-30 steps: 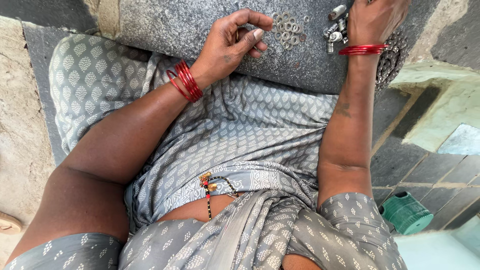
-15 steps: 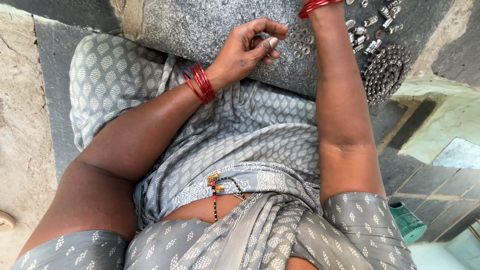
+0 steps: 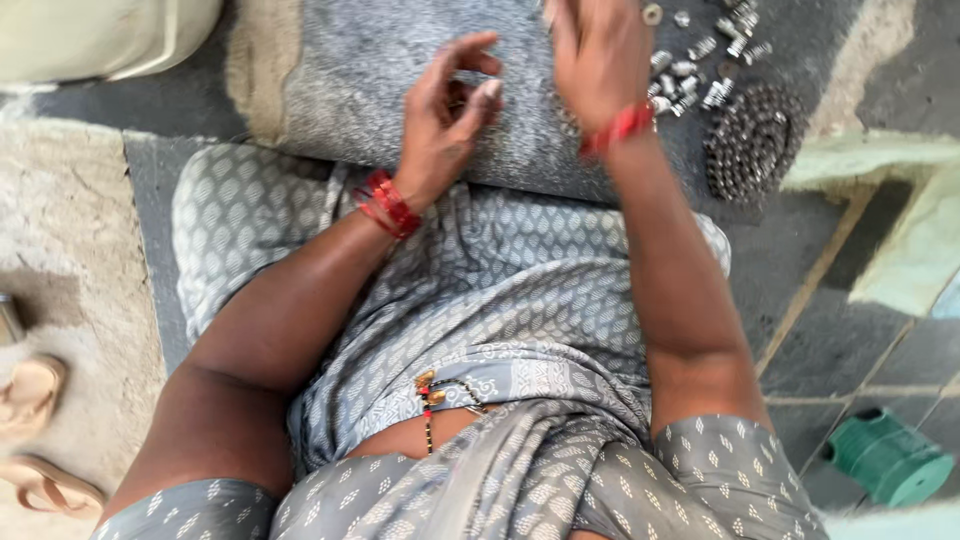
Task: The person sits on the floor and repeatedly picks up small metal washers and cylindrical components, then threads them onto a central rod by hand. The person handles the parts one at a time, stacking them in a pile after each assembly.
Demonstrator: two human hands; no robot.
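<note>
My left hand [image 3: 440, 125] hovers over a grey stone slab [image 3: 380, 60] with its fingers loosely curled and thumb near the fingertips; I cannot tell whether anything small lies in it. My right hand [image 3: 598, 60] is blurred, seen from the back, just left of several small silvery metal pieces [image 3: 700, 75] scattered on the slab. Red bangles [image 3: 388, 205] ring both wrists. A coiled dark metal chain [image 3: 752, 145] lies at the slab's right end. Grey patterned cloth [image 3: 520, 320] covers my lap.
A green spool [image 3: 885, 460] lies on the stone floor at the lower right. Tan sandals [image 3: 35, 440] rest on the rough ground at the left. A cream-coloured container [image 3: 100, 35] stands at the top left.
The view has shifted, so the slab and metal pieces sit lower in the frame. My right hand has drawn back from the far pieces towards my left hand, which stays curled over the slab.
</note>
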